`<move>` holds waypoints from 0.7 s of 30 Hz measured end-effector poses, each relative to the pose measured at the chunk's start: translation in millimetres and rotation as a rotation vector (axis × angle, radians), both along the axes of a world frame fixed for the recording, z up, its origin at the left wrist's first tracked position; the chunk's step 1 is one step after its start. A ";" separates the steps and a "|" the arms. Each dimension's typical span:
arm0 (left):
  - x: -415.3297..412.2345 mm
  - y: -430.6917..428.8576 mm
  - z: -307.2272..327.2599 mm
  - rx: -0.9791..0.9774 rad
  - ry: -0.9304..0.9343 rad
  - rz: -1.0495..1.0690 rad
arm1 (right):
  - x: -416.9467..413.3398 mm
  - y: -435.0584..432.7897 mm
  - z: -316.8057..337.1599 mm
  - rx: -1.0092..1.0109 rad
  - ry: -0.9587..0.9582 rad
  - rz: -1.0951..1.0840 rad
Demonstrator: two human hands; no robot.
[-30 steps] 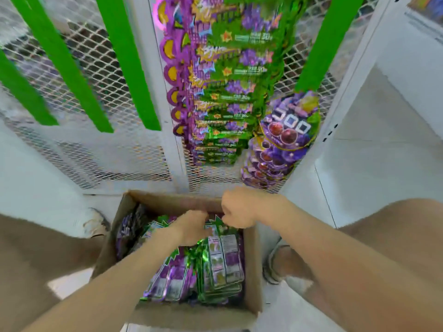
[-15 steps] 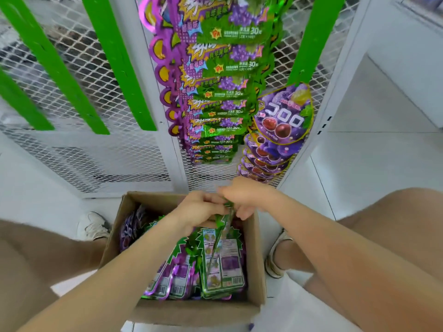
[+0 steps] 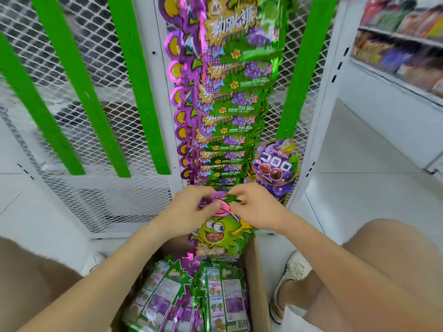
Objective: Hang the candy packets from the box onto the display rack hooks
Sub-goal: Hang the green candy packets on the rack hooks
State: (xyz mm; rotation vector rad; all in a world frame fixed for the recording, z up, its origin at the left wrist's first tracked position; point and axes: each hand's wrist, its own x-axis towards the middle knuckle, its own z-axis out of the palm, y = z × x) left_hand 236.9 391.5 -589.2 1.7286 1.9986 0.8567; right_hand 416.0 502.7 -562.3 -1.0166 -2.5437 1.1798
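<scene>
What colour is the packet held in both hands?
The packet is green with a pink-purple top and cartoon face; head view.

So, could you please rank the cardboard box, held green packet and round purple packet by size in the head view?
1. brown cardboard box
2. green monster-face candy packet and round purple grape gummy packet: about alike; the held one is nearer, so unranked.

Both hands, left hand (image 3: pixel 189 210) and right hand (image 3: pixel 254 207), pinch the top of a green candy packet (image 3: pixel 219 232). It hangs above the open box (image 3: pixel 257 281) of packets, just below the rack's (image 3: pixel 153 97) hanging packets (image 3: pixel 230 104).
</scene>
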 end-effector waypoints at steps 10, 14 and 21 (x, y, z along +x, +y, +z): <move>-1.4 27.4 226.5 0.511 -0.045 0.062 | -4.9 7.9 191.7 0.682 0.389 -0.228; -0.1 50.5 315.7 0.735 -0.024 0.074 | -17.7 31.6 276.5 0.665 0.676 -0.242; -12.9 106.0 422.1 0.807 -0.160 0.301 | -50.3 72.8 371.8 0.820 0.921 -0.291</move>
